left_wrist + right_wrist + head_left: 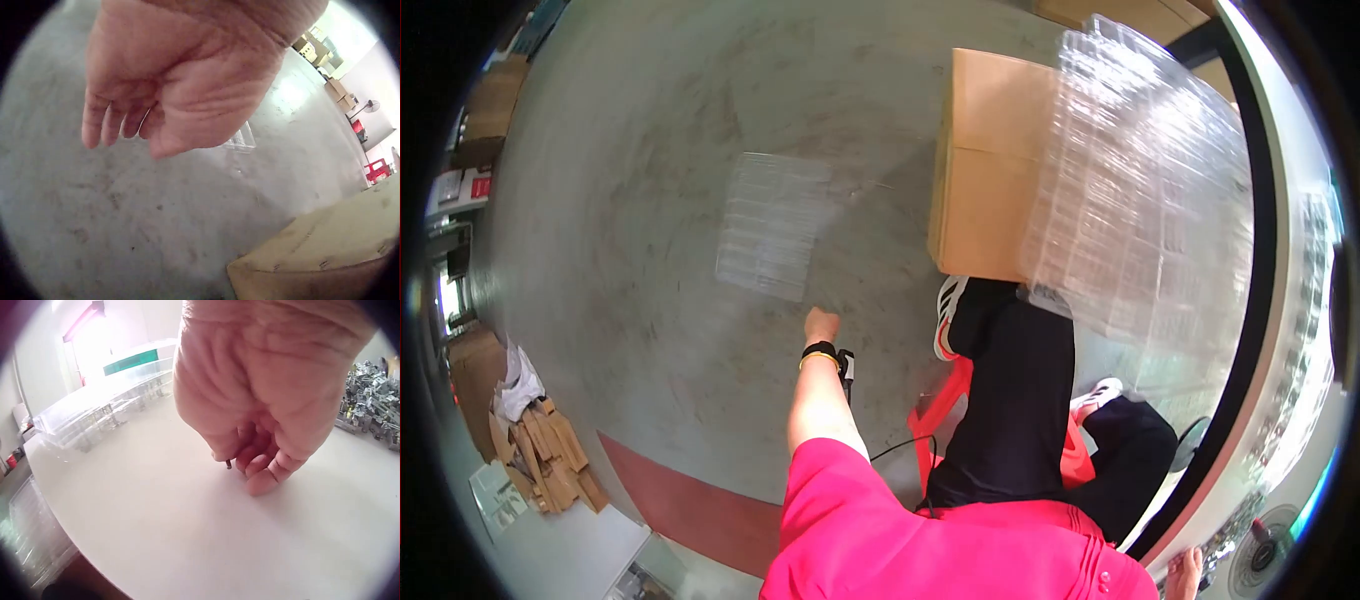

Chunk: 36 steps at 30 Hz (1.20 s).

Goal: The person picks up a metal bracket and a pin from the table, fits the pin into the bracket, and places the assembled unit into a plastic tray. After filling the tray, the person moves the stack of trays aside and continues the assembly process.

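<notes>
In the head view, the left hand (822,325) hangs above the grey floor, just below a clear plastic tray (772,225) lying there. Its fingers are loosely bent and hold nothing in the left wrist view, where the hand (181,81) hides most of the tray (242,139). The right hand (1185,575) shows at the head view's bottom right edge. Seen from the right wrist, this hand (262,394) is over a white tabletop (156,506) with fingers curled. A small dark piece (229,464) sticks out at its thumb tip; the grip itself is partly hidden.
A cardboard box (995,165) stands beside stacked clear trays (1145,200) at the right. Metal parts (372,400) lie heaped on the tabletop, with more clear trays (106,406) at its far left edge. A red stool (940,410) is under the person. A fan (1265,545) is at lower right.
</notes>
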Available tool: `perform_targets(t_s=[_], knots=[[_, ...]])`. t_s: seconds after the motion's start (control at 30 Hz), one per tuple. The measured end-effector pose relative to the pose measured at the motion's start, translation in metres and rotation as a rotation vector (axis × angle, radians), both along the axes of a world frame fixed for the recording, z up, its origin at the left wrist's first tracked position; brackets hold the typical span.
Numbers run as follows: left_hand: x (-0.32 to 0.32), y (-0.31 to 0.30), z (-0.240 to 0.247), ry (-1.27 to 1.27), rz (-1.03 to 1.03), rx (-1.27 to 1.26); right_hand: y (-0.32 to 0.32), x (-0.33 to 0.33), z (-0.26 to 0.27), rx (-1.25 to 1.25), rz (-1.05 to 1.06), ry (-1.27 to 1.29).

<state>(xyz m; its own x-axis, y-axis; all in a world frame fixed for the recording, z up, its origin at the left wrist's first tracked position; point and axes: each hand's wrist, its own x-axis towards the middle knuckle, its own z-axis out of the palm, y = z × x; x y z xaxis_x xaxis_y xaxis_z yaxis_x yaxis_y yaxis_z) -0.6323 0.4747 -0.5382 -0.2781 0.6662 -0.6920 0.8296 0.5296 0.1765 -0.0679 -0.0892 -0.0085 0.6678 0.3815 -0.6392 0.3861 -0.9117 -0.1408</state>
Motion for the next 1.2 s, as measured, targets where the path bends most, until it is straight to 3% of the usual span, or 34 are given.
perform_targets(t_s=[0.1, 0.23, 0.37, 0.63, 0.73, 1.1, 1.2], knots=[[0.000, 0.010, -0.014, 0.016, -0.002, 0.028, 0.033, -0.006, 0.006, -0.056, -0.076, 0.057], [0.007, 0.035, -0.023, 0.029, -0.015, 0.077, -0.039, 0.028, -0.001, -0.177, -0.147, 0.159], [0.003, 0.055, -0.052, 0.000, -0.014, 0.084, -0.053, 0.076, -0.010, -0.261, -0.146, 0.208], [-0.010, 0.091, -0.081, -0.049, 0.097, 0.092, 0.012, 0.124, -0.046, -0.335, -0.006, 0.223], [-0.005, 0.102, -0.072, -0.065, 0.113, 0.036, 0.032, 0.133, -0.057, -0.371, 0.034, 0.234], [-0.032, 0.107, -0.133, -0.118, 0.160, 0.011, 0.095, 0.169, -0.045, -0.545, 0.167, 0.253], [-0.024, 0.115, -0.118, -0.139, 0.180, -0.052, 0.102, 0.168, -0.036, -0.590, 0.185, 0.260]])
